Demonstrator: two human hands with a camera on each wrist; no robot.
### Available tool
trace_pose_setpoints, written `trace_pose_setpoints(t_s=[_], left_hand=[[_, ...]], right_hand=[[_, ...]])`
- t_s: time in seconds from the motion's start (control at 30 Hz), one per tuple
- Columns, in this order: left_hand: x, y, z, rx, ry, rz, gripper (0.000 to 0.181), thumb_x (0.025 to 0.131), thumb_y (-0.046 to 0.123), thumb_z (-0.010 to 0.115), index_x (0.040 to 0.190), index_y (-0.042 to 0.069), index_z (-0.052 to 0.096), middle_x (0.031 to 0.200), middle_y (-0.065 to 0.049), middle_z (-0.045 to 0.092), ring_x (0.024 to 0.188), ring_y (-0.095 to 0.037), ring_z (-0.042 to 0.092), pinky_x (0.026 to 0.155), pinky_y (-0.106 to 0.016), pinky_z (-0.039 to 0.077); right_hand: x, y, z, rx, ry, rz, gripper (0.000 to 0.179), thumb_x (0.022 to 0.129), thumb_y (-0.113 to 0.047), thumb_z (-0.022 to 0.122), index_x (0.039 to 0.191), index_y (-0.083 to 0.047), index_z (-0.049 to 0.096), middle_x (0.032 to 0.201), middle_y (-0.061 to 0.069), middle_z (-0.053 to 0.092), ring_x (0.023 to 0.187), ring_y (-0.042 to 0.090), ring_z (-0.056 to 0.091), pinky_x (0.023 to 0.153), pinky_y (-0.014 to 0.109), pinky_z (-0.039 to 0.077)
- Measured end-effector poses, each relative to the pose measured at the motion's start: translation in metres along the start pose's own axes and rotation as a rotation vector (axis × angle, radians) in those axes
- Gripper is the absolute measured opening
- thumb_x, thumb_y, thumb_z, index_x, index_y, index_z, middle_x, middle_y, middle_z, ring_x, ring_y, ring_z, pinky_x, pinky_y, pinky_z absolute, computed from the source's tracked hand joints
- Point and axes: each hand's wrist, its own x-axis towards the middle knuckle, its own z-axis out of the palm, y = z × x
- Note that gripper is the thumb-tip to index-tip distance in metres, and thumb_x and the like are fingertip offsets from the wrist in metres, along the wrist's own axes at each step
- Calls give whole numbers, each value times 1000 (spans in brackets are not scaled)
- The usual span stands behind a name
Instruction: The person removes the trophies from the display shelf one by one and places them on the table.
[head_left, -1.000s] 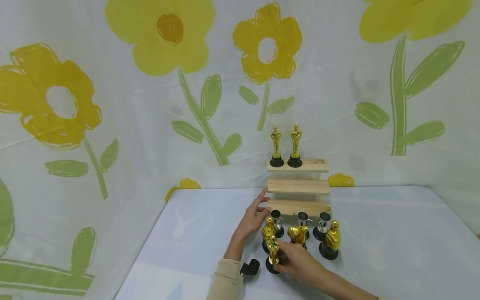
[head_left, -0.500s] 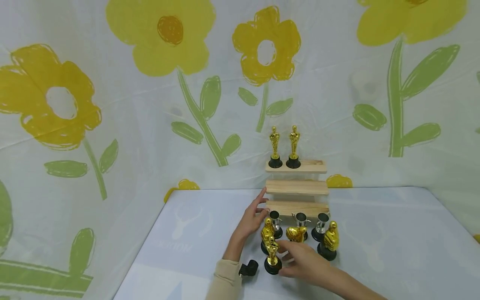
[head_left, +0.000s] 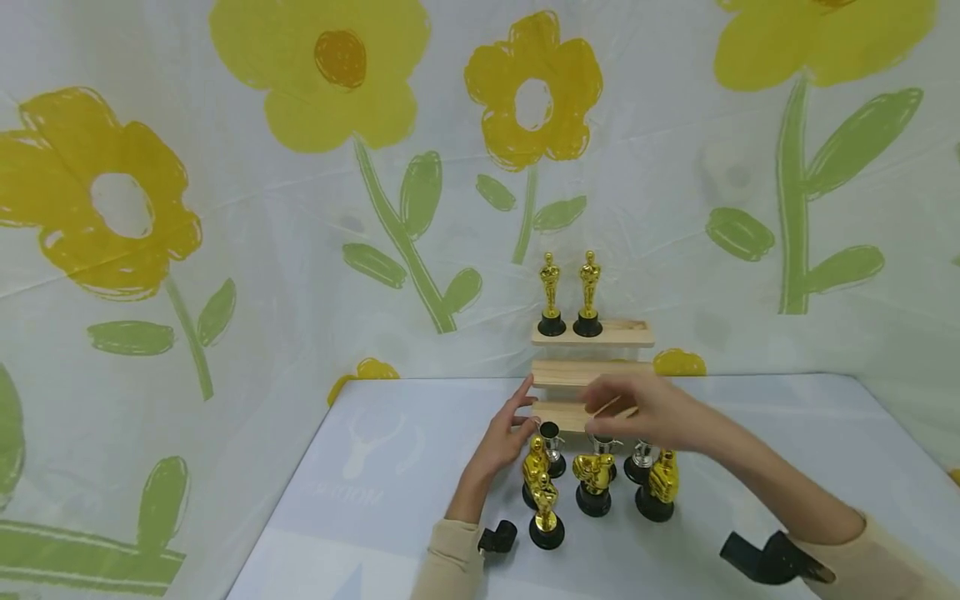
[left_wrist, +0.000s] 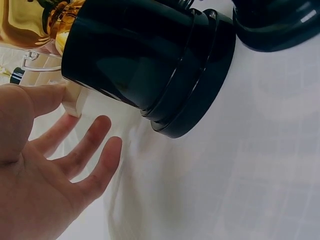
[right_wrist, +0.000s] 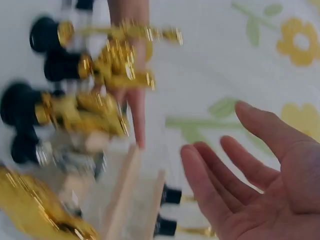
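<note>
My left hand [head_left: 501, 437] touches the left end of the three-tier wooden shelf [head_left: 555, 373], thumb and forefinger at the board's end in the left wrist view. A trophy's black base [left_wrist: 150, 60] looms beside that hand there. My right hand [head_left: 656, 408] hangs in the air before the lower tiers, fingers loosely bent, nothing in them; the right wrist view shows its bare palm [right_wrist: 260, 185]. Below it stand several gold trophies on black bases: a slim front statuette [head_left: 546, 508], one behind it [head_left: 535, 458], a bulky middle one [head_left: 594, 479] and one at right [head_left: 662, 483].
Silver trophy cups [head_left: 553, 450] line up before the shelf, partly hidden by my right hand. Two gold statuettes [head_left: 589, 287] occupy the top tier's left and middle. A floral cloth [head_left: 285, 250] hangs behind the white table [head_left: 337, 508]. Black straps [head_left: 497, 537] sit at my wrists.
My right hand has let go of the front gold statuette and risen away from it, up and to the right, before the shelf. The left hand stays at the shelf's end.
</note>
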Motion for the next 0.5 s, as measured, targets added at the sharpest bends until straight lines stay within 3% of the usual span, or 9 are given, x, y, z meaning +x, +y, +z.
trace_pose_setpoints(t_s=[0.17,0.3,0.5], left_hand=[[-1,-2,-1,-5,-5,14,68,100,16,54,156,35,21,143,-14,51,110,-33,65,92,-41,55],[-1,-2,-2,-14,0,18,67,100,16,55,156,35,22,144,-15,51,110,-33,65,90,-40,55],[0,-4,0,-9,4,19,67,100,14,55,156,34,24,144,-16,51,109,-34,65,89,-39,56]], right_hand=[[28,10,-32,-82,177,64,45,90,-31,71,124,-3,60,116,19,68,101,28,69,80,35,59],[48,21,-51,-109,266,186,62,92,-40,67,138,-3,47,125,24,63,111,37,65,85,43,58],[74,44,-60,-80,353,283,68,94,-34,64,147,-1,35,135,28,53,125,44,52,99,55,48]])
